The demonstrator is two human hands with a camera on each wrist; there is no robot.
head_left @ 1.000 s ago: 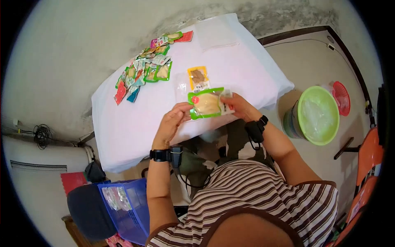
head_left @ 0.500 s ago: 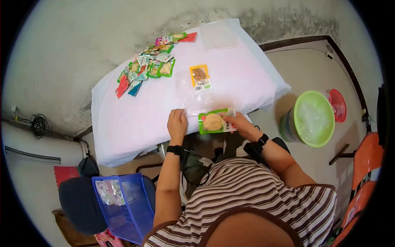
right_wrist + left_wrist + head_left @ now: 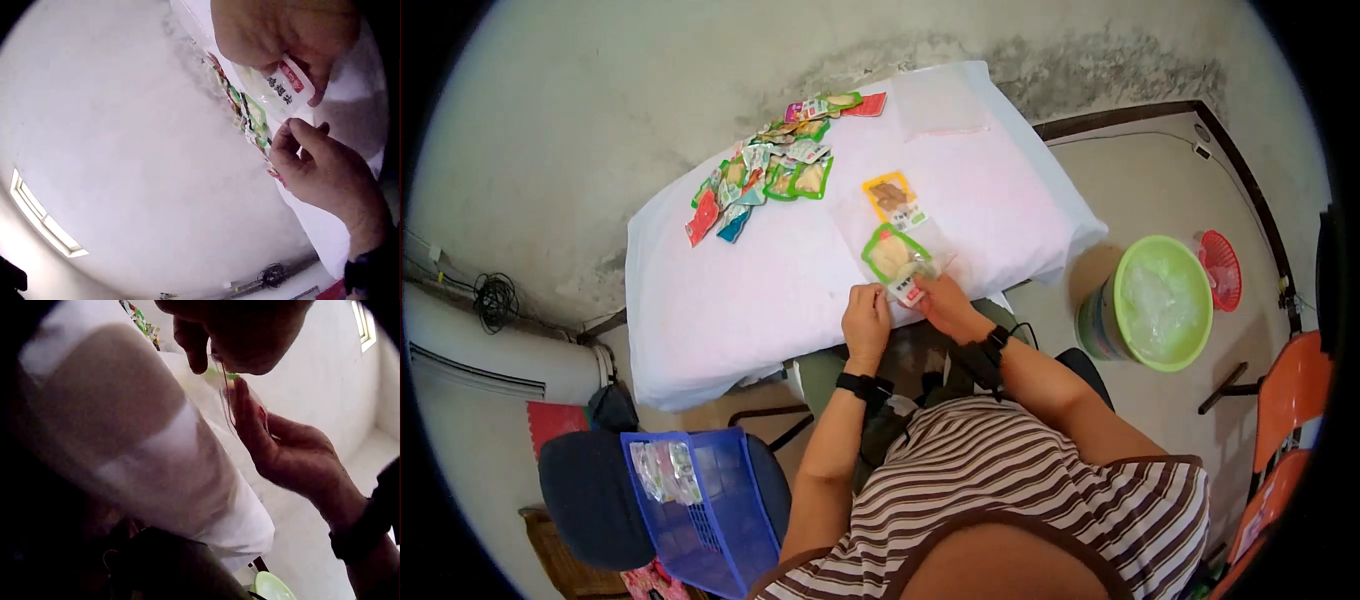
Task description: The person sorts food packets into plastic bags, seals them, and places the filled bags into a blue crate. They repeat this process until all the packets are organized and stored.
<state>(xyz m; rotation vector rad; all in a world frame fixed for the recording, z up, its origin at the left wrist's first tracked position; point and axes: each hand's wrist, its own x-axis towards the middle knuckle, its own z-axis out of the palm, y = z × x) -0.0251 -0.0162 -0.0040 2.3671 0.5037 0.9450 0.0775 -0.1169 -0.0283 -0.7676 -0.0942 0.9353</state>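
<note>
A green-edged food packet (image 3: 894,254) with pale contents lies over a clear plastic bag (image 3: 852,232) near the table's front edge. My right hand (image 3: 947,306) holds the packet by its white, printed end (image 3: 289,84). Thumb and forefinger of my left hand (image 3: 867,326) pinch the near edge of the bag, close beside the packet's end; the right wrist view shows this left hand (image 3: 334,172) just below the packet. Just beyond, a yellow-edged packet (image 3: 890,196) with brown contents lies at the bag's far end.
Many colourful packets (image 3: 750,170) are heaped at the table's far left. Flat clear bags (image 3: 940,103) lie at the far right of the white-covered table (image 3: 730,310). A green bucket (image 3: 1117,310) and red basket (image 3: 1222,270) stand right; a blue basket (image 3: 745,500) is at lower left.
The green-edged packet has turned from crosswise to pointing away from me and moved over the bag. My left hand has gone from open beside the packet to pinching the bag's edge.
</note>
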